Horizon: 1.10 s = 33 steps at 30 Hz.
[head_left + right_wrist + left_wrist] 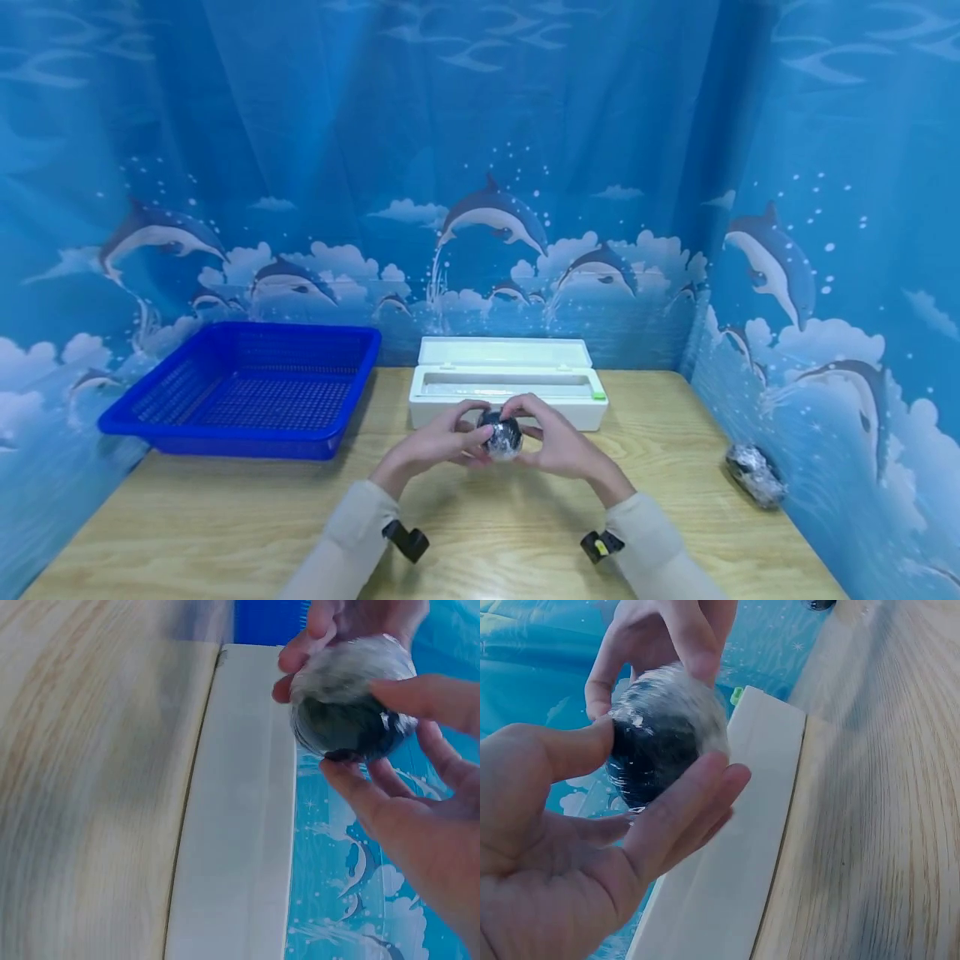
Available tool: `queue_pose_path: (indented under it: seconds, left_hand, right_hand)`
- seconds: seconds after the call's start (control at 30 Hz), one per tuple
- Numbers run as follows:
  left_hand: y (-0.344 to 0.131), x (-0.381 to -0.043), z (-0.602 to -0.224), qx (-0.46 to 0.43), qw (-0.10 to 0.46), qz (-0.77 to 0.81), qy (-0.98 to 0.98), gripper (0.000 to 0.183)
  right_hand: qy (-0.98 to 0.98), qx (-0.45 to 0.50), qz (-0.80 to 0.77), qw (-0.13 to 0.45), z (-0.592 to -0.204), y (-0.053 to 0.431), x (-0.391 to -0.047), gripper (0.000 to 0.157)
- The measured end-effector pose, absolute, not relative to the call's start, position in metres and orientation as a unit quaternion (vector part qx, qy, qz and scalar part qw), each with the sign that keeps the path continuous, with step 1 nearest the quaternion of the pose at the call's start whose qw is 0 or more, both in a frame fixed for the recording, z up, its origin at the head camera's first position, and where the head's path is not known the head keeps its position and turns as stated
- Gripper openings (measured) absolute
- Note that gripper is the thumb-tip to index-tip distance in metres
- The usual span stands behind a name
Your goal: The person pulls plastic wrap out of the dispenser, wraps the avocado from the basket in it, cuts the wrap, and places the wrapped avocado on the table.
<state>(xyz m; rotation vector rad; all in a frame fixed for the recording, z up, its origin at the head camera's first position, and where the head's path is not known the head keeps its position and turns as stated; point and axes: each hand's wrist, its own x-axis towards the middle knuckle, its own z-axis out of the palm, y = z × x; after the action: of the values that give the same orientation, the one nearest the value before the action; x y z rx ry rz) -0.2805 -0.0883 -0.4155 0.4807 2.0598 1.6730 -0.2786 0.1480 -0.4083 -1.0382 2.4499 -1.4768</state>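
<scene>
A dark, roundish object wrapped in clear plastic film [504,435] is held between both hands, above the table in front of a white box. My left hand [441,439] grips its left side, thumb on the near face and fingers round the other side. My right hand [558,440] grips it from the right with curled fingers and thumb. In the left wrist view the wrapped object [664,735] shows black through crinkled, whitish film. The right wrist view shows the same object [345,724] with film bunched over its upper part. What is inside cannot be told.
The long white film box [510,408] stands behind the hands, lid raised, a green piece [598,396] at its right end. A blue plastic basket [330,446] sits at the left. Another film-wrapped dark item [756,475] lies at the table's right edge. Dolphin-print curtains [480,167] surround the table.
</scene>
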Motion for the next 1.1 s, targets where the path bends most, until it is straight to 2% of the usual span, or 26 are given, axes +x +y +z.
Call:
queue_pose_path:
  seconds: [0.1, 0.2, 0.3, 0.43, 0.53, 0.83, 1.1]
  left_hand:
    - [-0.089, -0.280, -0.414, 0.180, 0.200, 0.607, 0.748, 0.069]
    - [-0.089, -0.280, -0.413, 0.195, 0.186, 0.609, 0.746, 0.072]
    - [-0.088, -0.279, -0.412, 0.202, 0.177, 0.605, 0.749, 0.073]
    - [-0.085, -0.278, -0.412, 0.190, 0.168, 0.595, 0.763, 0.077]
    - [-0.082, -0.277, -0.413, 0.191, 0.164, 0.588, 0.769, 0.077]
    - [-0.071, -0.276, -0.416, 0.275, 0.155, 0.557, 0.768, 0.055]
    - [-0.060, -0.273, -0.417, 0.240, 0.106, 0.541, 0.799, 0.045]
  right_hand:
    - [0.782, -0.354, -0.509, 0.067, -0.405, 0.153, -0.280, 0.043]
    - [0.789, -0.317, -0.523, 0.063, -0.403, 0.154, -0.280, 0.035]
    - [0.818, -0.254, -0.511, 0.072, -0.403, 0.153, -0.281, 0.046]
    - [0.823, -0.209, -0.511, 0.131, -0.405, 0.152, -0.284, 0.060]
    - [0.807, -0.205, -0.530, 0.162, -0.405, 0.152, -0.286, 0.061]
    - [0.810, -0.233, -0.516, 0.151, -0.405, 0.153, -0.284, 0.050]
    - [0.811, -0.212, -0.528, 0.137, -0.407, 0.149, -0.283, 0.046]
